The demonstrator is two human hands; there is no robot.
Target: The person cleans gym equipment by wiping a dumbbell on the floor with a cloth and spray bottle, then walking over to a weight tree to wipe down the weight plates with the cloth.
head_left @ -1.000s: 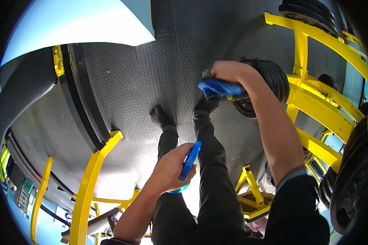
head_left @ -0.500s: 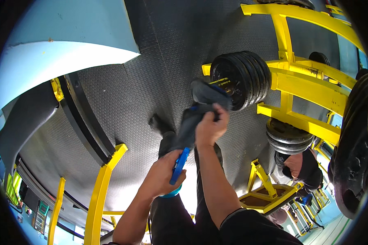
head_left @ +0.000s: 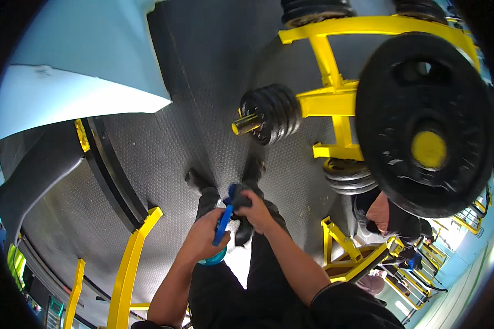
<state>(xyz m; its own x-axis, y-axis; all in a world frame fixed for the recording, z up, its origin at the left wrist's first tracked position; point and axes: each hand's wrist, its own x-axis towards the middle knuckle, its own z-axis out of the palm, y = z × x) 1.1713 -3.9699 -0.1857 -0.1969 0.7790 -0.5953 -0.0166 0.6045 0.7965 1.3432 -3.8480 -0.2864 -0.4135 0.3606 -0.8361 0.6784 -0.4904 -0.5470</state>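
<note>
My left hand (head_left: 203, 236) is closed around a spray bottle (head_left: 223, 226) with a blue head and a teal body. Most of the bottle is hidden by the fingers and palm. Just beside it, my right hand (head_left: 253, 213) grips a bunched dark cloth (head_left: 243, 234) with some blue on it, part of which hangs below the fingers. The cloth is close to the blue head; whether they touch I cannot tell. Ahead of both hands, a row of black weight plates (head_left: 271, 114) sits on a yellow-tipped peg.
A yellow plate rack (head_left: 326, 60) stands ahead and to the right, with a large black plate (head_left: 422, 186) close on the right. Yellow-and-black equipment (head_left: 132, 263) stands at left, below a pale blue panel (head_left: 88, 33). Another person (head_left: 387, 216) is at right, beyond the rack.
My right hand has drawn the cloth back from the plates toward my body, close to the bottle. The view has shifted, and the large plate at right now shows its face.
</note>
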